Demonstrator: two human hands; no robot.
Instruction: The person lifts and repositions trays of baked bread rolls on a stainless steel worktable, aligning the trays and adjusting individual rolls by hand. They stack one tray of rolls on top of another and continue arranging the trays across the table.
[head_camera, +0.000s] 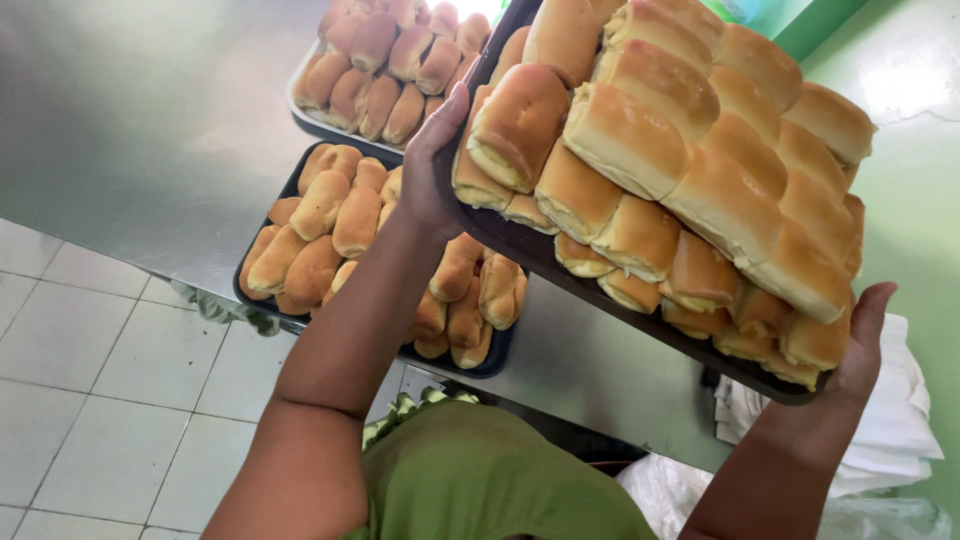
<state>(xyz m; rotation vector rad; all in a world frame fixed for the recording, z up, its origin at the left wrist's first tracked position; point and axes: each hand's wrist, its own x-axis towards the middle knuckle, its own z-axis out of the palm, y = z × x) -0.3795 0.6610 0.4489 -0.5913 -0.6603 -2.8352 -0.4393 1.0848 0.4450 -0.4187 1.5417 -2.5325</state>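
I hold up a dark baking tray (560, 268), tilted and piled with golden bread rolls (690, 170). My left hand (432, 165) grips its left edge, thumb up beside a roll. Under the tray's lower right corner, my right hand (862, 345) supports it, thumb on the rim. Below the lifted tray, a second dark tray (488, 362) of long rolls (330, 225) lies on the steel table (150, 120).
A third tray (300, 112) of rolls sits further back on the table. White cloth or paper (890, 420) lies at the right by a green wall (910, 180). White floor tiles (90, 390) spread to the left. My green garment (480, 480) fills the bottom.
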